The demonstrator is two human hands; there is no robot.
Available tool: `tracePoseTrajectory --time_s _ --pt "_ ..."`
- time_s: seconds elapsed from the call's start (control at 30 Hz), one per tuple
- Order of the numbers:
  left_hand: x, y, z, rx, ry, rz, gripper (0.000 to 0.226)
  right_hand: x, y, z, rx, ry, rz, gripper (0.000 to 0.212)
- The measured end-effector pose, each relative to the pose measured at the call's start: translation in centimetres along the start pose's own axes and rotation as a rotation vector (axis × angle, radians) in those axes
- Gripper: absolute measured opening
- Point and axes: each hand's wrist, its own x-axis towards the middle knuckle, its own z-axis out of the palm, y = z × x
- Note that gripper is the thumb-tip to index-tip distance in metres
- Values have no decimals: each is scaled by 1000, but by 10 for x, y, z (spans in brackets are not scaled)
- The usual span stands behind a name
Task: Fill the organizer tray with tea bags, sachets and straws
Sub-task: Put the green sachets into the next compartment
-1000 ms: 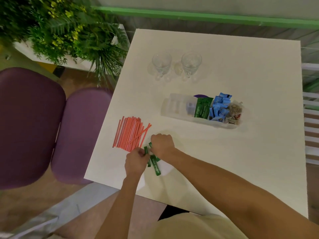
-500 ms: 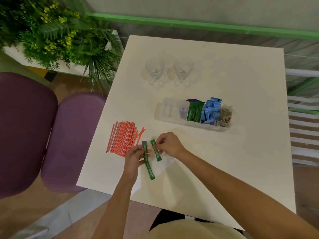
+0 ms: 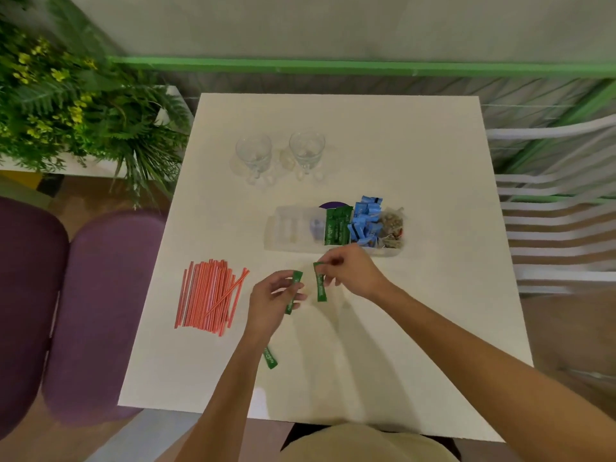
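Observation:
A clear organizer tray (image 3: 290, 225) sits mid-table, holding green sachets (image 3: 337, 225), blue sachets (image 3: 365, 221) and tea bags (image 3: 392, 228); its left compartments look bare. My left hand (image 3: 271, 303) holds one green stick sachet (image 3: 294, 291) above the table. My right hand (image 3: 353, 271) pinches the top end of a second green sachet (image 3: 320, 285), just in front of the tray. A third green sachet (image 3: 270, 358) lies on the table, partly under my left forearm. A pile of red straws (image 3: 210, 296) lies to the left.
Two empty glasses (image 3: 254, 154) (image 3: 306, 150) stand behind the tray on the white table (image 3: 433, 261). Purple chairs (image 3: 96, 311) stand at the left, a planter of greenery (image 3: 73, 108) at the far left, a white chair (image 3: 560, 208) at the right.
Both hands lifted off the table and moved toward the tray, each with a green sachet. One sachet stayed behind on the table near my left forearm.

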Motion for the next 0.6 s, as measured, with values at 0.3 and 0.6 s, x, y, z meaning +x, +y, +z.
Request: tracePoseTrajectory --time_s 0.3,0.6 --pt "41 63 34 170 23 194 13 36 -47 -81 -237 193 -147 8" --pt "71 94 43 337 2 368 32 68 -51 -79 -558 96 -184 8"
